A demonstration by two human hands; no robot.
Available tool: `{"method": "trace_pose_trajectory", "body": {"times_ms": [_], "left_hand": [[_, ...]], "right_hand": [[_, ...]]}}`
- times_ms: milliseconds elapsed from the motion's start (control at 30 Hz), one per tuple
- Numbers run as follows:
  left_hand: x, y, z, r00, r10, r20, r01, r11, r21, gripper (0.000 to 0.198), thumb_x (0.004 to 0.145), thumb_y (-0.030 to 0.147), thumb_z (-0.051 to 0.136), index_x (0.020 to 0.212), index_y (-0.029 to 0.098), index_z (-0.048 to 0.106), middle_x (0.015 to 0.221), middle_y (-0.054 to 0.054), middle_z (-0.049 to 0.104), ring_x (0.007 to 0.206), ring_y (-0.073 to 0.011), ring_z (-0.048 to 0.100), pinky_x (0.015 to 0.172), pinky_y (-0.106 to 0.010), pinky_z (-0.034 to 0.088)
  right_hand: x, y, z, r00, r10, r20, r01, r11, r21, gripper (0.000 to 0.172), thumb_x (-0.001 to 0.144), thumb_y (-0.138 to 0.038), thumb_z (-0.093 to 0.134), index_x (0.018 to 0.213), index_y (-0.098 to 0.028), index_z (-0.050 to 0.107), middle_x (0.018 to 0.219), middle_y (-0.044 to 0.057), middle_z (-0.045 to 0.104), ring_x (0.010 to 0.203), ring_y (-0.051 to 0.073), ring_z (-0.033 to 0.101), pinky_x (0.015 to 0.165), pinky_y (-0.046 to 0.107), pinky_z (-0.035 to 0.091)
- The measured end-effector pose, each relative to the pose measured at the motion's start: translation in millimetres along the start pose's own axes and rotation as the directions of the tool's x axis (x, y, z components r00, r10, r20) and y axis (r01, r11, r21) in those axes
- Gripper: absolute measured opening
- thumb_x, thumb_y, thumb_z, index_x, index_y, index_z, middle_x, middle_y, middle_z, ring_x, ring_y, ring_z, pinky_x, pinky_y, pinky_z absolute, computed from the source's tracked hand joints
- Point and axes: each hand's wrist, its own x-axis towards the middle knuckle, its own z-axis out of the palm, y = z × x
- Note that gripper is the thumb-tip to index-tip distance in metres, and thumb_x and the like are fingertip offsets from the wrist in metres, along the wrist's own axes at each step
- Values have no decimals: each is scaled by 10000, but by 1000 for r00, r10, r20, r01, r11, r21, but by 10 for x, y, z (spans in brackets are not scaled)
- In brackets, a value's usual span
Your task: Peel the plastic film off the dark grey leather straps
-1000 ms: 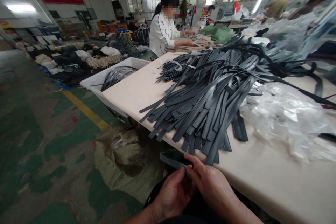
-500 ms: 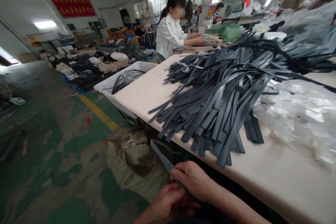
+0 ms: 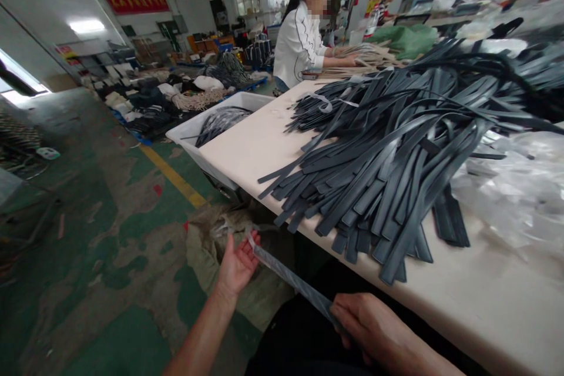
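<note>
A long grey strap (image 3: 293, 278) stretches between my hands in front of the table edge, with a pale, film-like bit at its far end. My right hand (image 3: 363, 323) is closed around its near part. At the far end my left hand (image 3: 240, 261) is palm up, thumb and fingers apart, with the strap's tip against the fingers. A large heap of dark grey straps (image 3: 379, 170) lies on the table (image 3: 247, 150), several of their ends hanging over the front edge.
Below the table edge slumps an olive sack (image 3: 202, 247). A white bin (image 3: 185, 129) with dark strips stands at the table's left. Clear plastic bags (image 3: 520, 188) lie at right. Across the table, a person in a white jacket (image 3: 297, 41) handles beige strips (image 3: 374, 56).
My hands were close together and have moved apart. The left went left and forward, the right moved right, and the strap now spans between them. The view has shifted slightly left.
</note>
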Motion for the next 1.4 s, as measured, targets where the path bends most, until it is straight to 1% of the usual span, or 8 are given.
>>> {"method": "trace_pose_trajectory", "body": {"times_ms": [200, 400, 567, 700, 833, 1033, 1233, 1400], "left_hand": [[276, 198, -53, 969, 196, -153, -202, 979, -27, 174, 950, 205, 513, 882, 134, 656, 660, 1, 712, 576, -109, 676, 576, -204, 557], [366, 285, -27, 955, 251, -156, -265, 961, -77, 103, 918, 173, 564, 897, 119, 649, 752, -14, 702, 658, -134, 675, 601, -269, 576], [393, 473, 23, 936, 332, -116, -350, 913, -208, 220, 940, 255, 530, 766, 141, 603, 642, 37, 605, 584, -106, 604, 580, -260, 540], [351, 424, 36, 921, 387, -48, -384, 883, -270, 472, 1009, 373, 249, 807, 186, 632, 713, -4, 678, 713, -103, 656, 722, -246, 550], [237, 76, -43, 972, 228, 49, -216, 959, -185, 769, 868, 730, 219, 1095, 126, 638, 1094, -175, 704, 1076, -251, 643, 914, -402, 534], [109, -507, -209, 992, -110, -56, 113, 992, 54, 278, 915, 352, 569, 1024, 108, 644, 868, -94, 741, 762, -170, 710, 689, -259, 550], [-187, -835, -42, 943, -333, -13, 329, 926, 185, 299, 876, 355, 641, 1033, 103, 664, 943, -97, 750, 834, -182, 711, 731, -282, 556], [-484, -923, 153, 920, -390, 21, 370, 887, 276, 218, 886, 274, 635, 1023, 111, 681, 926, -104, 759, 787, -167, 712, 672, -254, 551]], "right_hand": [[-63, 130, -5, 1000, 22, 13, -23, 997, 69, 417, 985, -386, 319, 770, -165, 600, 676, 25, 655, 479, 95, 519, 443, 173, 361], [-43, 155, -10, 999, 18, 42, -24, 989, 148, 390, 978, -407, 354, 782, -163, 585, 667, 9, 627, 484, 88, 480, 447, 175, 349], [-56, 186, -17, 996, 54, 65, -62, 989, 132, 401, 975, -416, 370, 744, -164, 581, 631, -7, 599, 481, 83, 461, 447, 172, 326], [-73, 175, -24, 1000, 5, 30, -8, 997, 79, 401, 981, -410, 365, 738, -175, 582, 639, -3, 621, 503, 100, 508, 458, 182, 346], [-69, 135, -29, 994, -105, -8, 104, 992, -70, 408, 985, -360, 379, 692, -181, 598, 664, 17, 676, 600, 135, 601, 549, 209, 395], [-49, 167, -4, 995, -88, -49, 79, 983, -165, 386, 979, -337, 384, 680, -193, 581, 669, 24, 692, 615, 156, 631, 576, 230, 404], [0, 158, -30, 992, -57, -109, 29, 970, -242, 399, 985, -335, 365, 680, -195, 581, 659, 34, 696, 608, 168, 640, 576, 241, 407], [171, -40, -32, 986, -44, -162, 4, 972, -236, 380, 979, -299, 371, 675, -191, 572, 631, 32, 691, 517, 149, 613, 507, 235, 371]]}}
